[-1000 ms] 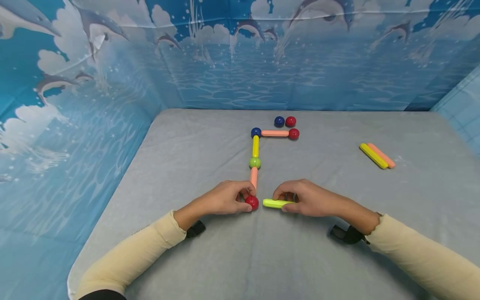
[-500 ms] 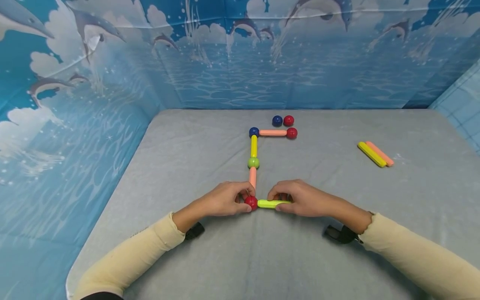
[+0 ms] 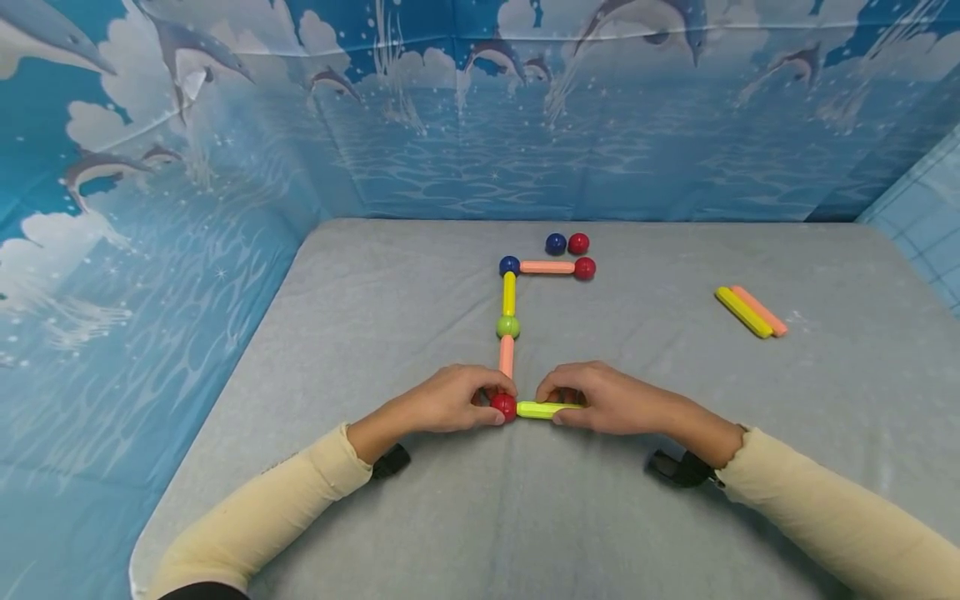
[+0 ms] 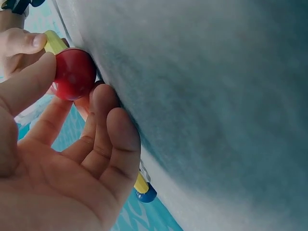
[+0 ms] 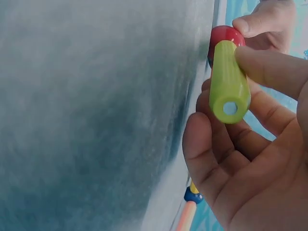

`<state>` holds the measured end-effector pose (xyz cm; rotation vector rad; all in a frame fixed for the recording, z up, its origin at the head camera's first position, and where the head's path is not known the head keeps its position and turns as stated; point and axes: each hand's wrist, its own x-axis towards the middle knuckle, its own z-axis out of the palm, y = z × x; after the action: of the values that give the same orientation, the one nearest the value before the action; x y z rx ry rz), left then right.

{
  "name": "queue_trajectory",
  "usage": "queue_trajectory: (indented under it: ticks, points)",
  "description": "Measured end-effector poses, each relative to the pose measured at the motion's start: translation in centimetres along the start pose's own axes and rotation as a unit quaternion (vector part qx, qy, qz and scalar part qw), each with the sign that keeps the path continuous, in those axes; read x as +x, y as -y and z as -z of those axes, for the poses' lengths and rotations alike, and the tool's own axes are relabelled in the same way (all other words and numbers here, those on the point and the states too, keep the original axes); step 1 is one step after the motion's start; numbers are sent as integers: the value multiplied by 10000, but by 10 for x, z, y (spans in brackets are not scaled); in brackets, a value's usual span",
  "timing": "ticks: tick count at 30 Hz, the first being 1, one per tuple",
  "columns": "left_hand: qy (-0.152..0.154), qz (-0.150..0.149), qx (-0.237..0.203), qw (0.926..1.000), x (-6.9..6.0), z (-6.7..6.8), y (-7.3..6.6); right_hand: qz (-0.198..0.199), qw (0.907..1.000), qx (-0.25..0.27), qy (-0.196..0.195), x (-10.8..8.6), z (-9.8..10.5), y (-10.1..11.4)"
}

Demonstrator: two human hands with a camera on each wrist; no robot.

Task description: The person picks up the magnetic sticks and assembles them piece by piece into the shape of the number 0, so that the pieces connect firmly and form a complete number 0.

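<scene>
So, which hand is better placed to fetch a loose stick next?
Probably the right hand: nearer the loose yellow stick and loose orange stick, though holding the green stick. The left hand is farther, pinching the red ball.

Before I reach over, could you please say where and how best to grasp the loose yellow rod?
I'd pinch the yellow rod across its width by its far-left end, coming from above. It lies flat, and the orange rod runs alongside its right; that end seems to jut past it, so both sides should be reachable there.
</scene>
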<state>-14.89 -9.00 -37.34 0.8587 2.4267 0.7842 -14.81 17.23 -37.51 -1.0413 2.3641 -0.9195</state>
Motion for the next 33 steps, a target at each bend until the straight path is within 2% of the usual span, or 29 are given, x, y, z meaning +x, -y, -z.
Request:
queue_trajectory:
  ticks: [3, 5, 9, 13, 17, 21, 25, 27, 30, 33]
  points:
    - [40, 5, 2, 10000, 1, 2, 0, -93, 9999, -129, 21, 1, 11, -5]
    - [50, 15, -4, 10000, 1, 3, 0, -292, 9991, -282, -144, 4, 25, -10]
    - [45, 73, -17, 10000, 1, 5, 1, -842, 9915, -559, -815, 12, 58, -29]
    - [103, 78, -29, 9999, -1, 6, 2, -1279, 9812, -530, -1346, 18, 81, -53]
    - [134, 76, -58, 9999, -2, 7, 3, -1789, 9686, -361, -1690, 30, 96, -75]
    - [122, 92, -89, 9998, -3, 8, 3, -2266, 9504, -120, -2125, 48, 108, -92]
    - [133, 71, -112, 9998, -3, 8, 3, -2421, 9341, 87, -2623, 64, 117, -102]
    - [157, 35, -126, 9998, -2, 7, 4, -2407, 9293, 176, -2798, 70, 121, -102]
    - [195, -10, -158, 9997, -1, 7, 5, -2489, 9248, 198, -2870, 76, 128, -101]
    - [189, -2, -190, 9996, -2, 7, 6, -2599, 9315, 126, -2541, 85, 133, -101]
